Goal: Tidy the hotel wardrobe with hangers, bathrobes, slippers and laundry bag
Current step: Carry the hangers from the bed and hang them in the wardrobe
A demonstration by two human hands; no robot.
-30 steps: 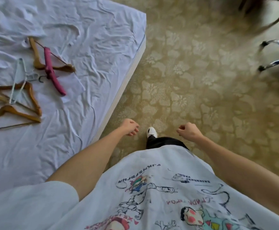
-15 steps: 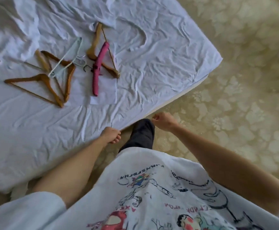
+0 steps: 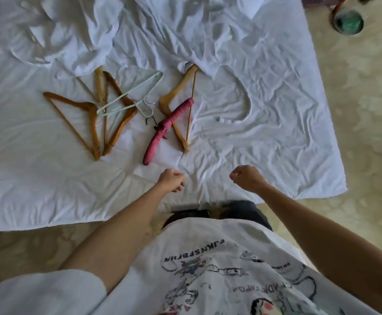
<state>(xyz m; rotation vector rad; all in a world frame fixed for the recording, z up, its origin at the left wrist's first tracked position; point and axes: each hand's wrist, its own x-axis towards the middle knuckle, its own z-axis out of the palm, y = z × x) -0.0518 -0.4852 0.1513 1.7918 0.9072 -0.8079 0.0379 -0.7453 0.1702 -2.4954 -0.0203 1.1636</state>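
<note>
Both the left hand (image 3: 170, 180) and the right hand (image 3: 245, 178) hover loosely curled and empty over the near edge of the bed (image 3: 276, 144). Wooden hangers (image 3: 90, 119) lie far left of the hands, and a red padded hanger (image 3: 167, 130) lies just beyond them.

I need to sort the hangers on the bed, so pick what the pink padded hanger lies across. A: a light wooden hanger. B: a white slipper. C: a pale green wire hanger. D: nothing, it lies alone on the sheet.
A: the pink padded hanger lies slanted over the light wooden hanger, crossing its arm and bar, while the pale green wire hanger rests apart to the left on the darker wooden ones.
</note>
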